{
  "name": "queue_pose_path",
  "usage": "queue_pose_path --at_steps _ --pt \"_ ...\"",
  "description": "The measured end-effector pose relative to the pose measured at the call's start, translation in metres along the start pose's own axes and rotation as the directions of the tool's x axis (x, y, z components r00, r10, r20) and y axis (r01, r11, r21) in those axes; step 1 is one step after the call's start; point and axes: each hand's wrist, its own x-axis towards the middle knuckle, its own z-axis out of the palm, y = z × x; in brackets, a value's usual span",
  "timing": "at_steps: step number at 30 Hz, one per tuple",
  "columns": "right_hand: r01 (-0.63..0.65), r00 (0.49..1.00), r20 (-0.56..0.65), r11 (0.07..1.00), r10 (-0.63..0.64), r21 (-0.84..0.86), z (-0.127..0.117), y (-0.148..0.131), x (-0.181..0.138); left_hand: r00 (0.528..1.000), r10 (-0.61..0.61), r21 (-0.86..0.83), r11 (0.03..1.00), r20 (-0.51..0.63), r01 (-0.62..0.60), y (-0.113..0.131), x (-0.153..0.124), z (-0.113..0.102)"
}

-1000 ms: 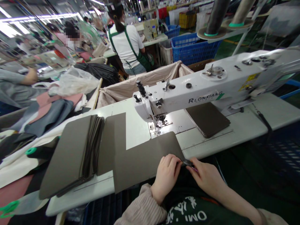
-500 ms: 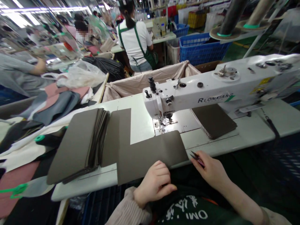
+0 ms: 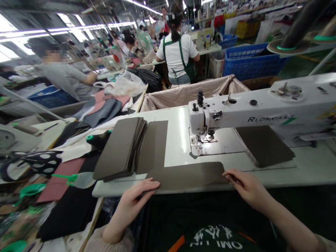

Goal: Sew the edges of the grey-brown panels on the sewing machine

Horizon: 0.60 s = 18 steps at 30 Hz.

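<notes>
A flat grey-brown panel (image 3: 189, 176) lies along the near edge of the sewing table (image 3: 175, 140). My left hand (image 3: 138, 196) is at its left end, fingers over the edge and thumb close below, apparently pinching it. My right hand (image 3: 249, 187) is closed around thread snips (image 3: 237, 180), mostly hidden in the palm, with its fingertips at the panel's right corner. Beyond the panel stands the white sewing machine (image 3: 241, 112), its needle area lit. A thick stack of similar panels (image 3: 115, 147) rests at left, beside another flat brown piece (image 3: 153, 147).
More brown panels (image 3: 265, 147) lie under the machine arm. A cloth-lined bin (image 3: 183, 92) adjoins the table's far side. Left of the table are fabric scraps (image 3: 105, 108) and a black thread cone (image 3: 98, 140). Co-workers sit ahead, one in a green apron (image 3: 178, 56).
My left hand has moved left to the panel's left end. My right hand has come onto its right corner, and the panel sits nearer the table's front edge. The view has swung left.
</notes>
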Motion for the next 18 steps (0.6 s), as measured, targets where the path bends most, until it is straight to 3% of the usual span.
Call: queue_pose_path --at_steps 3,7,12,18 --pt "-0.062 0.995 -0.071 0.989 0.072 0.135 -0.016 -0.022 0.008 0.971 -0.228 -0.093 0.971 -0.079 0.22 0.019 0.006 -0.017" --pt "-0.134 0.981 -0.109 0.969 0.159 0.205 -0.029 -0.039 0.012 0.876 -0.479 -0.185 0.868 -0.062 0.461 0.03 0.018 -0.024" --pt "-0.193 0.973 -0.076 0.945 0.22 0.264 -0.033 -0.044 0.01 0.821 -0.57 -0.304 0.778 0.029 0.55 0.034 0.027 -0.025" --pt "-0.233 0.965 -0.027 0.903 0.26 0.361 -0.029 -0.048 0.016 0.731 -0.681 -0.48 0.628 0.041 0.612 0.048 0.03 -0.031"
